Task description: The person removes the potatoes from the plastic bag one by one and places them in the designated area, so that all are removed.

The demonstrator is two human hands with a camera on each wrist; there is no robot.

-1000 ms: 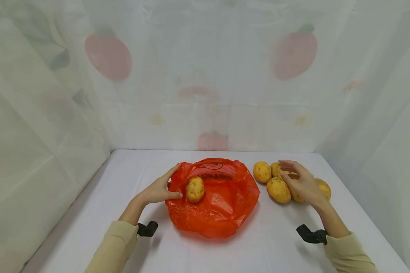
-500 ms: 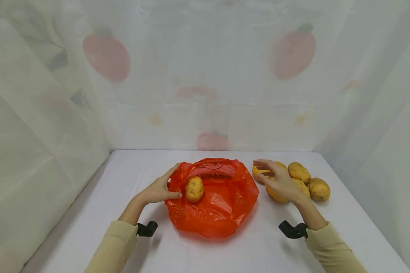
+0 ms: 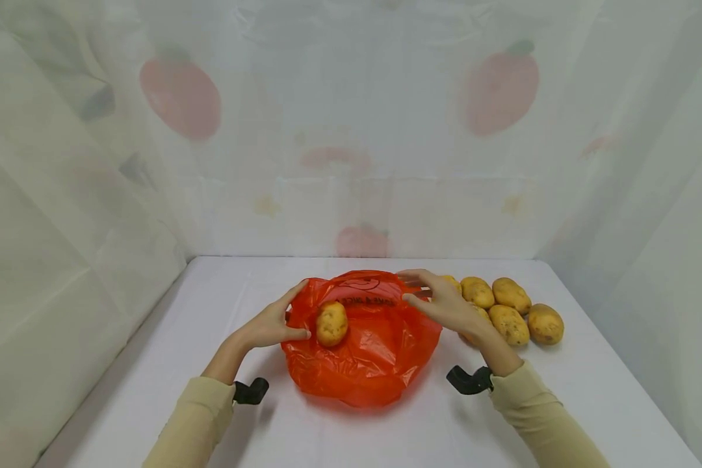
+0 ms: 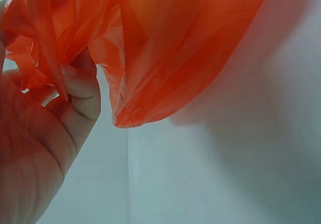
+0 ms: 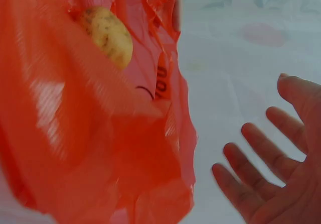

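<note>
A red plastic bag (image 3: 363, 370) with dark printing lies with its mouth spread wide on the table. One potato (image 3: 331, 324) sits inside it at the left. My left hand (image 3: 266, 326) grips the bag's left rim; in the left wrist view its curled fingers (image 4: 83, 91) have the red plastic bunched between them. Over the bag's right rim, my right hand (image 3: 441, 305) has its fingers spread and holds nothing. The right wrist view has the right hand (image 5: 276, 179) apart from the bag (image 5: 100, 148), with a potato (image 5: 109, 37) visible in the bag.
Several potatoes (image 3: 509, 325) lie grouped to the right of the bag, some partly behind the right hand. The white-covered table (image 3: 351, 442) meets a pale curtain (image 3: 351, 214) at the back and sides. A black wrist mount (image 3: 470, 380) juts from each sleeve.
My right hand has moved left, from over the group of potatoes to the bag's right rim, fingers spread throughout. The left hand, the bag and the potato in it have stayed put.
</note>
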